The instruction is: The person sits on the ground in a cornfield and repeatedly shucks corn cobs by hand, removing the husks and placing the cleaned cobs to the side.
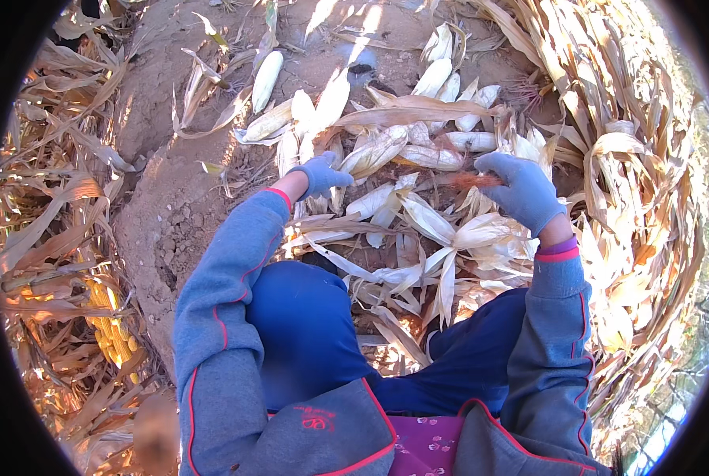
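My left hand point(323, 177), in a grey-blue knit glove, hovers at the left side of a pile of corn ears, its thumb and fingers apart. Just beyond its fingertips lies an ear of corn in pale husk point(375, 152). At the pile's right side is my right hand point(524, 193), gloved the same way. A tuft of reddish corn silk point(472, 180) shows between its thumb and fingers; whether they grip it I cannot tell. Below and between my hands lie peeled-back husks point(429, 220), spread open. Another husked ear point(432, 157) rests between the hands.
A bank of dry corn stalks and leaves point(634, 178) rises on the right. Bare yellow cobs point(109, 321) lie among dry leaves on the left. A separate pale ear point(267, 81) lies on the soil point(170, 178). My knees, in blue trousers point(301, 327), frame the husks.
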`<state>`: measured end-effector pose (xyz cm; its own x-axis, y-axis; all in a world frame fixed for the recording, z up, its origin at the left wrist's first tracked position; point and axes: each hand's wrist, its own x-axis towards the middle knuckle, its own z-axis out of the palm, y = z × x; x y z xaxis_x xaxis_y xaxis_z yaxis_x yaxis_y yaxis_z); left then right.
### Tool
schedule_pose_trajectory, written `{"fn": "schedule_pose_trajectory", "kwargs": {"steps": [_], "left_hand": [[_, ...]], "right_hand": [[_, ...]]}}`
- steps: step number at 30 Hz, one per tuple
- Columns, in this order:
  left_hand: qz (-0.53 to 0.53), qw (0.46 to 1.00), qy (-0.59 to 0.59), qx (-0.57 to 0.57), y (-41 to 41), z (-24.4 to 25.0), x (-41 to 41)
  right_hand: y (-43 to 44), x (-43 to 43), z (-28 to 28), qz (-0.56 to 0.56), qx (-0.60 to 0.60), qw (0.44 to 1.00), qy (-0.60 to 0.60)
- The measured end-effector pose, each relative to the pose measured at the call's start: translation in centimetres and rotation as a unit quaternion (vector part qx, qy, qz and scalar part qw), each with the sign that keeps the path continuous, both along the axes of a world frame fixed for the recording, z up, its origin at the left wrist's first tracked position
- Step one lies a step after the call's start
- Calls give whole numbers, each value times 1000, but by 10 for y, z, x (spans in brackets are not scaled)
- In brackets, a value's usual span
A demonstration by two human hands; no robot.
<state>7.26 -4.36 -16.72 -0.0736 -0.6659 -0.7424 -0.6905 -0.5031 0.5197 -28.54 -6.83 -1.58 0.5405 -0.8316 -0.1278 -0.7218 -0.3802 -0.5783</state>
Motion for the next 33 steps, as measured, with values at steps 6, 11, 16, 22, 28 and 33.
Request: {"fn": "schedule_pose_trajectory", "kwargs": {"steps": [6, 11, 16, 22, 28, 33], "left_hand": [[125, 987, 89, 56, 9, -44, -6], [140, 982, 111, 66, 11, -34, -5], [172, 964, 197, 43, 7, 38, -14], [137, 974, 181, -15, 13, 126, -27], [137, 953, 271, -7, 43, 206, -25], [150, 933, 325, -24, 62, 234, -31]], "right_hand": [[-5, -1, -7, 4, -8, 1000, 7], [-9, 3, -15, 0, 26, 999, 31], [-13, 10, -35, -17, 21, 999, 47], [-5, 34, -46, 8, -10, 997, 70], [9, 62, -50, 64, -81, 995, 3], [17, 66, -30, 24, -57, 992, -114]]}}
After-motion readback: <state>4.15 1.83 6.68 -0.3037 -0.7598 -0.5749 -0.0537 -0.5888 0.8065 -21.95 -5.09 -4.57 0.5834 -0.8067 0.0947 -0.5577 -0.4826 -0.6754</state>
